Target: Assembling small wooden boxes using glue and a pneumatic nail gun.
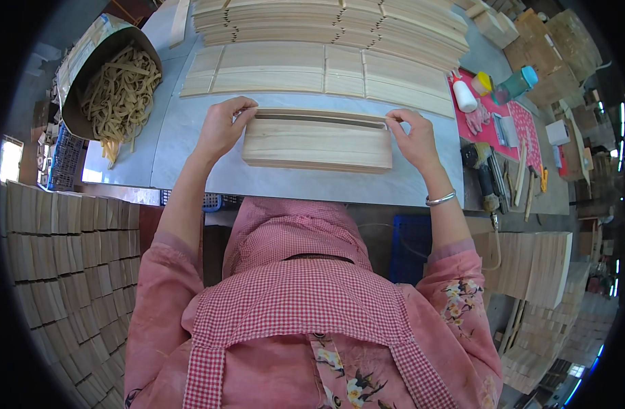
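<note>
A long, narrow box of pale wood (pixel 318 144) stands on the table in front of me, its slim dark opening along the far side. My left hand (pixel 222 128) pinches the box's far left corner between thumb and fingers. At the opposite end, my right hand (pixel 416 138), with a bangle on the wrist, grips the far right corner the same way. Just beyond the box lie flat grooved wooden panels (pixel 271 68), joined in strips. Behind them rises a tall stack of similar panels (pixel 278 31).
At left, a tub (pixel 72 102) holds tangled tan bands (pixel 125 85). On the right are a white squeeze bottle (pixel 464 97), a teal-lidded jar (pixel 515 86) and a power tool (pixel 485 178). Wooden pieces (pixel 74 259) are stacked beside me at left, more (pixel 530 262) at right.
</note>
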### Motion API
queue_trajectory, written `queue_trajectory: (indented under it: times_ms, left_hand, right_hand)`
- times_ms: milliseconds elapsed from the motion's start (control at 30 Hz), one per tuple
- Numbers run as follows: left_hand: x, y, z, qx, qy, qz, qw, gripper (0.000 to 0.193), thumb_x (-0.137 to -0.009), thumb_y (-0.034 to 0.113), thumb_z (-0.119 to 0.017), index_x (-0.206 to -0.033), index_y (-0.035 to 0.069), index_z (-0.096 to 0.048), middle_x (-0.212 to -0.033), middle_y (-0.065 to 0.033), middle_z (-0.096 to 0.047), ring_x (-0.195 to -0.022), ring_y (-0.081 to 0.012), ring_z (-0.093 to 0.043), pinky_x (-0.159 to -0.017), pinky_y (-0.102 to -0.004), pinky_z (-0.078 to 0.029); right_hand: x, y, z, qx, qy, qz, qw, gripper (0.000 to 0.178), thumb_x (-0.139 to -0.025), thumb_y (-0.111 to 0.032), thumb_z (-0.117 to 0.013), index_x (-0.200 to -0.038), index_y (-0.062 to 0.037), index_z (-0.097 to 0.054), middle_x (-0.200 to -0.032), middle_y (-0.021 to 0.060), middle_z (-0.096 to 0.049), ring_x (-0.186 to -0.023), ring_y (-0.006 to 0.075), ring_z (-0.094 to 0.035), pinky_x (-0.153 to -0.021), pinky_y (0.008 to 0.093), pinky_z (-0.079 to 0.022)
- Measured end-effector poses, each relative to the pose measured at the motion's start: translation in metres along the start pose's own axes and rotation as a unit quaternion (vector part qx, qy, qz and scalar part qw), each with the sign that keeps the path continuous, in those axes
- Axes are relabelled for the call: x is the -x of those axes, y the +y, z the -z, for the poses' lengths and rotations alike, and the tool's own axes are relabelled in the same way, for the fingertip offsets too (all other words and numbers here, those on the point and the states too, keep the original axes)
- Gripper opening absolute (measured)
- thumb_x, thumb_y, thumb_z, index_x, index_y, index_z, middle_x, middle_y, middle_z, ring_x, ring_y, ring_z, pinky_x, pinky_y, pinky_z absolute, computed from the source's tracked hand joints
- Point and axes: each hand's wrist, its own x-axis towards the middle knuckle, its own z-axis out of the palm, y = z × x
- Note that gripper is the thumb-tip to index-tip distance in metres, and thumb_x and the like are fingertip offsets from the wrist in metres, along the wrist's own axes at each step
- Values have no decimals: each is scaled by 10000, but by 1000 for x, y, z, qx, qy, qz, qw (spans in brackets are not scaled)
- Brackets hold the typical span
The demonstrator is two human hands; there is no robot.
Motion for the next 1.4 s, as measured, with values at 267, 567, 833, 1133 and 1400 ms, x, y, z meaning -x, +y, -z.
queue_trajectory:
  times_ms: [267, 567, 833, 1133, 1400]
  left_hand:
    - [-2, -1, -4, 2, -2, 23, 1000, 168, -923, 49, -663, -1041, -49, -731, -891, -72, -739, -733, -162, -606, -683, -267, -483]
    - [-5, -21, -16, 90, 64, 41, 993, 192, -872, 86, -718, -1024, -22, -763, -864, -75, -736, -711, -176, -618, -688, -274, -499]
    - [0, 11, -13, 230, 71, 250, 938, 219, -898, 107, -711, -1038, -55, -755, -859, -75, -707, -762, -140, -606, -742, -251, -505]
    - [0, 8, -18, 254, 58, 295, 919, 182, -864, 85, -699, -966, -50, -765, -800, -64, -699, -690, -133, -585, -661, -253, -505]
    - [13, 8, -6, 267, 61, 271, 923, 213, -885, 88, -689, -1007, -78, -743, -874, -107, -710, -785, -158, -636, -743, -245, -541]
  right_hand:
    - [3, 4, -4, 9, 1, -9, 1000, 114, -866, -89, -677, -952, -58, -745, -844, 36, -729, -776, 208, -613, -721, 309, -486]
    - [-5, 13, -6, -36, -13, -20, 999, 119, -893, -60, -675, -977, -10, -744, -892, 51, -699, -757, 164, -596, -710, 252, -475]
    - [-6, 11, -9, -134, -26, -129, 982, 96, -896, -57, -655, -933, 0, -723, -814, 34, -682, -710, 115, -571, -678, 239, -470]
    - [1, 11, -8, -111, -2, -174, 978, 95, -887, -62, -648, -913, 7, -708, -757, 31, -678, -660, 110, -566, -649, 244, -479]
    - [13, -2, -15, -130, 35, -172, 976, 116, -885, -58, -626, -920, 19, -705, -746, 55, -683, -644, 131, -573, -627, 264, -481]
